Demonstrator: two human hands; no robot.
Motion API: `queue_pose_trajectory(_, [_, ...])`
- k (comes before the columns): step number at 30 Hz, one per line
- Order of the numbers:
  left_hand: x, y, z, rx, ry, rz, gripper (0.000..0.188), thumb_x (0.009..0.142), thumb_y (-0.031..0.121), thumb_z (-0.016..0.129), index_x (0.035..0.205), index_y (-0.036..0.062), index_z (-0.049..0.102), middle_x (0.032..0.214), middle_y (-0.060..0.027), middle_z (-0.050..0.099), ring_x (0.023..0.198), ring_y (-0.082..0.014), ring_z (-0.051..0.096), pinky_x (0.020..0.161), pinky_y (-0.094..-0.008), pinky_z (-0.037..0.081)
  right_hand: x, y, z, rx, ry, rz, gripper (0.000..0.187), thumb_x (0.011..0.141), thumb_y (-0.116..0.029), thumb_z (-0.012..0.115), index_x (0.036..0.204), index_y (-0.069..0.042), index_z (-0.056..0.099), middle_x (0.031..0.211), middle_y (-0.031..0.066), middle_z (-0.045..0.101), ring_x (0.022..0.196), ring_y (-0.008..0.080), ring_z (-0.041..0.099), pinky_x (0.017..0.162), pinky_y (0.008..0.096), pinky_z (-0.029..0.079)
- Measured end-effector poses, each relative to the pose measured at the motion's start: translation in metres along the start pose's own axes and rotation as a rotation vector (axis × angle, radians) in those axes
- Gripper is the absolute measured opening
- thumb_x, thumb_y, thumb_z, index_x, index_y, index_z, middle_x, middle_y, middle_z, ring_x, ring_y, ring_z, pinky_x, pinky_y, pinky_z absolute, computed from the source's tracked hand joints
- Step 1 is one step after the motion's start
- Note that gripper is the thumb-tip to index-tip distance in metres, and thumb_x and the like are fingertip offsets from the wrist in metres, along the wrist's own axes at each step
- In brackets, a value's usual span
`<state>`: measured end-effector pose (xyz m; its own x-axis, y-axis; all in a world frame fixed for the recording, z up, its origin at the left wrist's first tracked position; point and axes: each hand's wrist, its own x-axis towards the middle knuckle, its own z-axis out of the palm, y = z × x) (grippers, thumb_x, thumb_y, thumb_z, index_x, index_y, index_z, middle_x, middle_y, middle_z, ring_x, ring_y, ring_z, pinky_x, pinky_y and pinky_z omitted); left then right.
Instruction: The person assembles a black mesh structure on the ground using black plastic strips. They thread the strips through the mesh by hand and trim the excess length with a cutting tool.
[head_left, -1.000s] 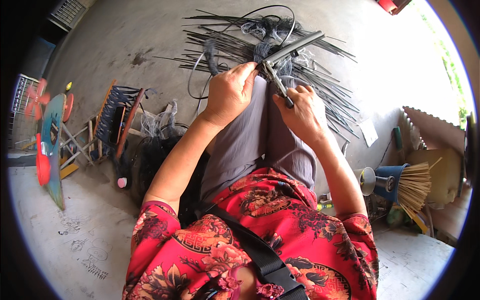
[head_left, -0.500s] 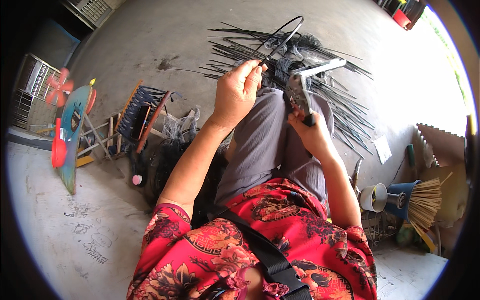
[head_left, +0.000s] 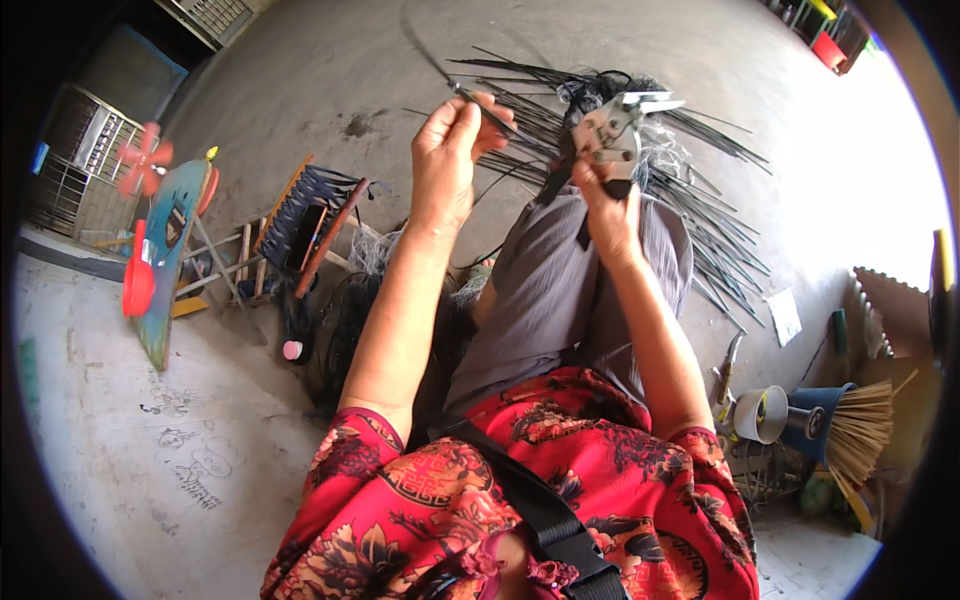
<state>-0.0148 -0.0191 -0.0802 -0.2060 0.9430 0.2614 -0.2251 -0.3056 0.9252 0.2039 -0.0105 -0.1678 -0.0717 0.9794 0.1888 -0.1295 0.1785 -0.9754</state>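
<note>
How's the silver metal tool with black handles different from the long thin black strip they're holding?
The silver metal tool with black handles is chunky; the long thin black strip is slender. The tool is mostly silver; the strip looks dark. The tool is in the right hand, the strip in the left hand. Both are held up off the floor.

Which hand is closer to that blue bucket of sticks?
Right. The right hand, gripping the metal tool, is ahead and to the left of the bucket; the left hand, holding a dark strip, is farther left.
</note>
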Motion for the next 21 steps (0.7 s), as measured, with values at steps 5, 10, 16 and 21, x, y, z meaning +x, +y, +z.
queue_pose_trajectory(5, [-0.057,0.041,0.022,1.077,-0.303,0.151,0.019,0.107,0.018,0.080,0.111,-0.0008,0.078,0.100,-0.0100,0.081,0.087,-0.0163,0.078,0.075,-0.0325,0.059,0.021,-0.043,-0.097,-0.421,0.003,-0.181,0.035,0.107,-0.035,0.080,0.103,-0.001,0.076,0.076,0.0013,0.064,0.075,0.0123,0.054,0.071,0.0344,0.049])
queue_pose_trajectory(10, [-0.059,-0.040,0.027,0.559,-0.755,-0.150,0.036,0.120,0.030,0.060,0.125,-0.0009,0.077,0.096,-0.0077,0.080,0.085,-0.0176,0.077,0.080,-0.0320,0.059,-0.003,-0.074,-0.117,-0.568,-0.164,-0.019,0.037,0.106,-0.039,0.080,0.109,-0.002,0.080,0.077,0.0037,0.067,0.076,0.0121,0.056,0.071,0.0340,0.050])
queue_pose_trajectory(16, [-0.081,-0.071,0.047,-0.115,-0.726,-0.852,0.035,0.119,0.033,0.063,0.118,0.0006,0.076,0.080,0.0040,0.061,0.059,-0.0044,0.045,0.053,-0.0210,0.034,-0.024,-0.035,-0.153,-0.400,-0.069,-0.109,0.048,0.105,-0.043,0.082,0.132,-0.004,0.077,0.099,0.0011,0.077,0.091,0.0126,0.063,0.086,0.0306,0.054])
queue_pose_trajectory(21, [-0.082,-0.082,0.051,-0.151,-0.723,-0.947,0.031,0.119,0.030,0.064,0.109,0.0021,0.074,0.081,0.0043,0.061,0.061,-0.0039,0.046,0.054,-0.0208,0.035,-0.038,-0.020,-0.159,-0.234,-0.010,-0.113,0.043,0.106,-0.031,0.082,0.137,-0.001,0.074,0.117,0.0045,0.081,0.105,0.0138,0.069,0.098,0.0326,0.055])
